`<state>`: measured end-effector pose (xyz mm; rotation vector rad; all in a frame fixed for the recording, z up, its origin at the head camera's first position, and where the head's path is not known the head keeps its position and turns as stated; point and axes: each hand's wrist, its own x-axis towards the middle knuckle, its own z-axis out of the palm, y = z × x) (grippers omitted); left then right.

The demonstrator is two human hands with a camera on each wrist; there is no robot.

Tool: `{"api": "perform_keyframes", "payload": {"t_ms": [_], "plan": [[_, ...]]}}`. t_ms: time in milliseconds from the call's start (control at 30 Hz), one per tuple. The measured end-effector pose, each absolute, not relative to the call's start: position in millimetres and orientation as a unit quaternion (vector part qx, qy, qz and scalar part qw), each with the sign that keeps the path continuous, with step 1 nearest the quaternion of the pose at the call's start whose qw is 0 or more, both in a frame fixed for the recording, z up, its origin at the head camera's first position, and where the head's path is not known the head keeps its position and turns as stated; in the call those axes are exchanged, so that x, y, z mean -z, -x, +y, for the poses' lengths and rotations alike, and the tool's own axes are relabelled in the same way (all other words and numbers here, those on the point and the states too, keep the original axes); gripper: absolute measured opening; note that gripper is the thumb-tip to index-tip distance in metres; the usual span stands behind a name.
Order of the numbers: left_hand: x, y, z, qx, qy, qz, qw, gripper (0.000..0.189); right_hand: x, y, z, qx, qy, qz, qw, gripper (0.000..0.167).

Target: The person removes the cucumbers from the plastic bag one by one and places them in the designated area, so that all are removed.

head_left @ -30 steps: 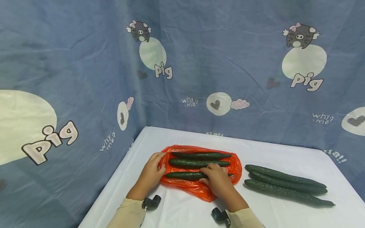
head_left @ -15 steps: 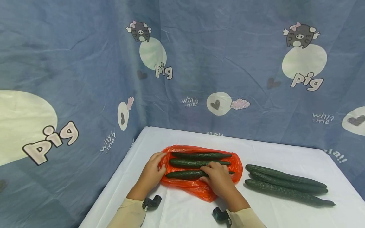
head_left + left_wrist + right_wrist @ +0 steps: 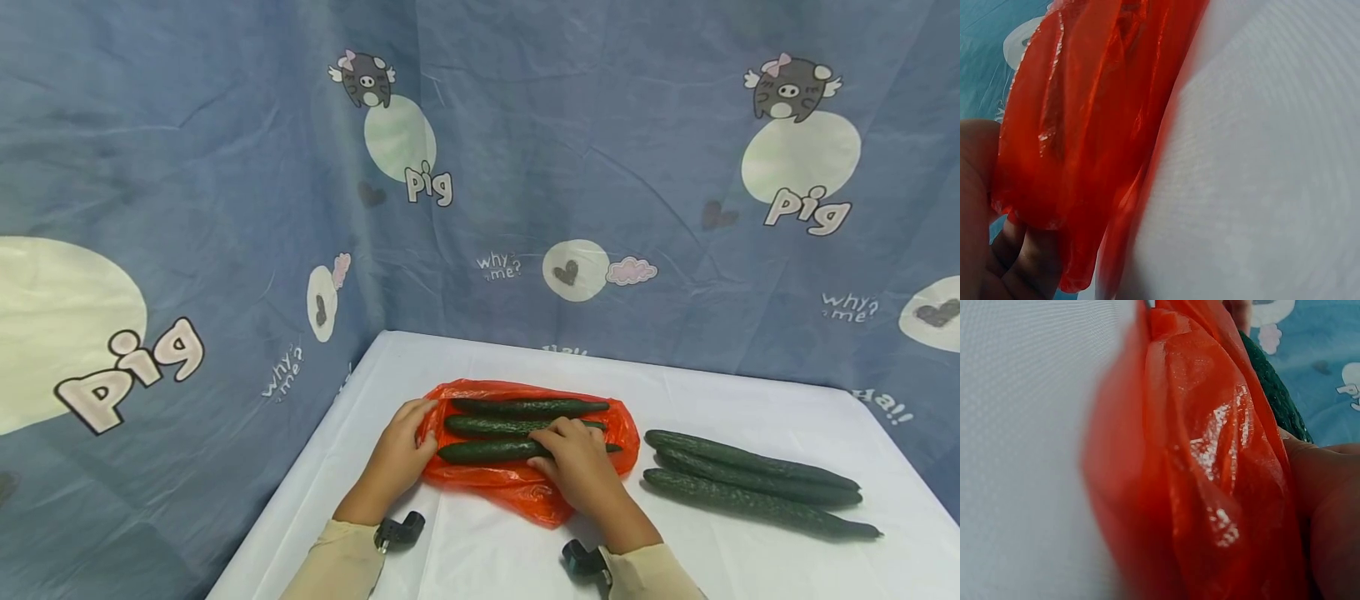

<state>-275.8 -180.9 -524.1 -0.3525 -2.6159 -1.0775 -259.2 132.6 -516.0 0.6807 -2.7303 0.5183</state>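
Lying in the red bag (image 3: pixel 525 494): three cucumbers (image 3: pixel 491 426); right grip (image 3: pixel 579 461) clasps one (left grip (image 3: pixel 400 447) pinches the bag).

The right hand (image 3: pixel 576 458) is hiding from me part of the front cucumber (image 3: pixel 483 452) in the red bag (image 3: pixel 536 500). Below the bag, both sleeves (image 3: pixel 337 562) are running off the head view; the bag's left side is showing blurred in the right wrist view.

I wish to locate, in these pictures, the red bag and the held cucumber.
Red bag (image 3: pixel 517 487), head view: its near side.
Held cucumber (image 3: pixel 486 452), head view: its uncovered left part.
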Motion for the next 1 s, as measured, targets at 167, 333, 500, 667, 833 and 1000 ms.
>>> {"api": "perform_keyframes", "payload": {"t_ms": [167,333,500,667,833,1000], "plan": [[524.9,276.4,-180.2,0.376,0.121,-0.907,0.145,0.053,513.0,259.5,134.7,-0.185,-0.237,-0.942,0.148,0.043],[523.9,276.5,-179.8,0.375,0.123,-0.907,0.149,0.053,508.8,258.3,135.5,-0.192,-0.241,-0.939,0.155,0.043],[524.2,276.6,-180.1,0.371,0.125,-0.907,0.154,0.051,506.2,257.9,135.8,-0.188,-0.237,-0.94,0.157,0.045],[525.3,276.4,-180.7,0.369,0.124,-0.908,0.156,0.052,503.2,257.4,136.1,-0.189,-0.23,-0.941,0.16,0.045],[525.3,275.7,-180.9,0.371,0.122,-0.908,0.154,0.051,501.0,257.3,136.9,-0.19,-0.23,-0.94,0.165,0.044],[525.3,276.3,-180.5,0.366,0.124,-0.909,0.158,0.052,499.9,257.9,139.2,-0.186,-0.233,-0.937,0.181,0.044]]}}
